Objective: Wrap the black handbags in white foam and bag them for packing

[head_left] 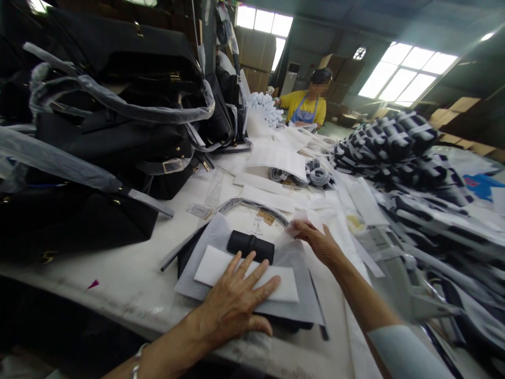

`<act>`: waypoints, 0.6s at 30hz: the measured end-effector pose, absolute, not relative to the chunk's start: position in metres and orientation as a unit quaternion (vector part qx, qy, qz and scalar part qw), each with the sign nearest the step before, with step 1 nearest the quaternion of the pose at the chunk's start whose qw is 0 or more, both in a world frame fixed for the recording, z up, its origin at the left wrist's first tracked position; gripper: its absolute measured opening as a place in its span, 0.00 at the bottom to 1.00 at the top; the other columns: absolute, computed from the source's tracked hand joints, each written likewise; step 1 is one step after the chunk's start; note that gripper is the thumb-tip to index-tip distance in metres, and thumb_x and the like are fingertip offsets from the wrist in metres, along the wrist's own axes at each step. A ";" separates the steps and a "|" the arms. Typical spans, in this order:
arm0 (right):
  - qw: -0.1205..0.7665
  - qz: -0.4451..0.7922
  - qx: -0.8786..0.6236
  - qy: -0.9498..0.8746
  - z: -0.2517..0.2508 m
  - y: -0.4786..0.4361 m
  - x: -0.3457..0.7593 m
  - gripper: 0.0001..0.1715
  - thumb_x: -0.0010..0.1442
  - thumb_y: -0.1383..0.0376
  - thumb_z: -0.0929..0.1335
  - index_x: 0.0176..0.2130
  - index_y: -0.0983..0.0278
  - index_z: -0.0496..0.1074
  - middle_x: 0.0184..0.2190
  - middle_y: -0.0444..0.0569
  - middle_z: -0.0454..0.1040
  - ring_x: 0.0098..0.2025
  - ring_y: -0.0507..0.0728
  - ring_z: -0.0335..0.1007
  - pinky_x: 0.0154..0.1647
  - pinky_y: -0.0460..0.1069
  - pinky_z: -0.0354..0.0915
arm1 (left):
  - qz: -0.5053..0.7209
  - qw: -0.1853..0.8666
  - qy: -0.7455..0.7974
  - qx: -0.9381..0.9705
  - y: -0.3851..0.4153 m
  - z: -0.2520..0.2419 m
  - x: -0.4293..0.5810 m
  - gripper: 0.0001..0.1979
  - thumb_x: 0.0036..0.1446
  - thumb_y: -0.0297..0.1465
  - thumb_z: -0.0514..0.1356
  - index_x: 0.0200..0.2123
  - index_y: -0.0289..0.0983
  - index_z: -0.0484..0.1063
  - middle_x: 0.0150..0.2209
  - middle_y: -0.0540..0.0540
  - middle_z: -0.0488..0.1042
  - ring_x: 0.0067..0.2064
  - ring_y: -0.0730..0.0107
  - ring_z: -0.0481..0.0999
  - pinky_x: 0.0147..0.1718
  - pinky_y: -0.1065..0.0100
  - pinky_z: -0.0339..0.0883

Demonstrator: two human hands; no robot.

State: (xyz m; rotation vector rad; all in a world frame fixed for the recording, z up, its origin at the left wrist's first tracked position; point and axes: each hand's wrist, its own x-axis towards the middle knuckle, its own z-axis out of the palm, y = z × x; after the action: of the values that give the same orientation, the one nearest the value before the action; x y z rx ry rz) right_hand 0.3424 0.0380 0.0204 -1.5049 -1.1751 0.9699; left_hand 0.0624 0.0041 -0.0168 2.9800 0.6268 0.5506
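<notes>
My left hand (236,292) lies flat with fingers spread on a white foam strip (286,281). That strip rests on a sheet of thin white tissue paper (189,281), which covers most of a black bag (189,252). Just beyond the strip sits a small black rolled pouch-like piece (250,245) with a band round its middle. My right hand (317,239) pinches the far right corner of the tissue paper, close to the wrapped handle (236,202) that arches behind the bag.
Black bags with plastic-wrapped handles (130,105) are piled at the left. Foam sheets (272,158) and coiled straps (317,173) lie farther back. Stacked black pieces with white wrapping (390,142) fill the right side. A person in a yellow top (305,108) works across the table.
</notes>
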 end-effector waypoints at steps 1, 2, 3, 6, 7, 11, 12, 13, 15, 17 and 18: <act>0.481 0.410 -0.613 -0.475 0.025 0.035 0.339 0.27 0.53 0.45 0.73 0.36 0.67 0.79 0.33 0.54 0.81 0.36 0.60 0.77 0.42 0.55 0.72 | 0.177 0.023 0.202 0.963 0.004 -0.017 0.063 0.49 0.46 0.58 0.64 0.66 0.43 0.56 0.65 0.36 0.62 0.65 0.34 0.61 0.58 0.33 0.57; 0.468 0.409 -0.615 -0.485 0.030 0.030 0.334 0.26 0.53 0.46 0.73 0.35 0.67 0.80 0.33 0.53 0.81 0.37 0.60 0.77 0.43 0.55 0.72 | 0.177 0.023 0.202 0.963 0.004 -0.017 0.062 0.49 0.46 0.58 0.64 0.67 0.44 0.56 0.65 0.37 0.62 0.65 0.34 0.60 0.58 0.33 0.57; 0.442 0.393 -0.622 -0.513 0.036 0.025 0.328 0.24 0.54 0.47 0.72 0.34 0.66 0.80 0.32 0.52 0.82 0.36 0.60 0.78 0.43 0.55 0.72 | 0.177 0.022 0.201 0.963 0.004 -0.018 0.062 0.49 0.46 0.58 0.64 0.67 0.44 0.55 0.66 0.37 0.62 0.65 0.35 0.60 0.59 0.34 0.56; 0.334 0.276 -0.644 -0.631 0.052 0.002 0.307 0.17 0.61 0.55 0.68 0.34 0.62 0.81 0.33 0.49 0.83 0.36 0.61 0.79 0.42 0.55 0.74 | 0.177 0.020 0.194 0.965 0.005 -0.020 0.061 0.48 0.48 0.58 0.63 0.67 0.45 0.54 0.66 0.39 0.61 0.65 0.34 0.59 0.59 0.34 0.56; 0.301 0.223 -0.640 -0.671 0.054 -0.008 0.299 0.14 0.62 0.60 0.66 0.36 0.61 0.81 0.35 0.48 0.83 0.37 0.61 0.79 0.43 0.56 0.74 | 0.178 0.020 0.191 0.965 0.006 -0.021 0.061 0.47 0.48 0.58 0.63 0.67 0.45 0.55 0.66 0.40 0.61 0.65 0.34 0.59 0.60 0.34 0.56; 0.229 0.030 -0.570 -0.789 0.036 -0.047 0.271 0.25 0.54 0.76 0.62 0.47 0.64 0.78 0.44 0.52 0.81 0.46 0.62 0.79 0.57 0.60 0.69 | 0.194 0.036 0.189 0.962 0.007 -0.021 0.060 0.38 0.57 0.54 0.60 0.65 0.42 0.60 0.67 0.42 0.60 0.67 0.39 0.56 0.62 0.38 0.54; 0.225 -0.007 -0.560 -0.797 0.028 -0.055 0.266 0.27 0.53 0.78 0.61 0.48 0.66 0.77 0.46 0.54 0.81 0.48 0.62 0.78 0.58 0.60 0.69 | 0.195 0.042 0.190 0.961 0.007 -0.021 0.060 0.35 0.59 0.52 0.59 0.64 0.42 0.61 0.67 0.42 0.59 0.68 0.41 0.56 0.63 0.39 0.53; 0.223 -0.038 -0.557 -0.799 0.019 -0.063 0.262 0.28 0.52 0.78 0.61 0.49 0.67 0.76 0.48 0.55 0.80 0.50 0.62 0.77 0.58 0.60 0.69 | 0.194 0.045 0.188 0.962 0.007 -0.021 0.060 0.32 0.61 0.50 0.59 0.63 0.41 0.61 0.68 0.42 0.58 0.68 0.43 0.55 0.64 0.40 0.51; 0.226 -0.086 -0.561 -0.792 0.004 -0.073 0.256 0.31 0.51 0.79 0.60 0.52 0.69 0.74 0.51 0.57 0.78 0.53 0.62 0.75 0.57 0.59 0.71 | 0.195 0.047 0.180 0.963 0.006 -0.021 0.060 0.30 0.62 0.47 0.60 0.62 0.39 0.62 0.68 0.42 0.58 0.69 0.48 0.53 0.66 0.41 0.47; 0.239 -0.110 -0.558 -0.787 -0.004 -0.079 0.253 0.33 0.52 0.80 0.59 0.54 0.69 0.73 0.53 0.56 0.77 0.55 0.61 0.73 0.58 0.59 0.70 | 0.211 0.045 0.168 0.962 0.006 -0.022 0.061 0.31 0.61 0.46 0.61 0.62 0.37 0.62 0.67 0.41 0.59 0.70 0.51 0.52 0.68 0.44 0.44; 0.249 -0.114 -0.551 -0.788 -0.006 -0.081 0.252 0.32 0.53 0.80 0.59 0.54 0.68 0.72 0.52 0.56 0.77 0.55 0.60 0.73 0.59 0.59 0.69 | 0.223 0.046 0.164 0.960 0.006 -0.023 0.061 0.31 0.61 0.45 0.61 0.62 0.35 0.62 0.66 0.41 0.61 0.70 0.52 0.53 0.68 0.47 0.44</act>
State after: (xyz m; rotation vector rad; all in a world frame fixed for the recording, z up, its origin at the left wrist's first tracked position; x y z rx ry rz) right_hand 0.2523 -0.0806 -0.0058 -1.5010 -2.1477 -0.3108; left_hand 0.0612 0.0062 -0.0235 2.9309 0.5002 0.6814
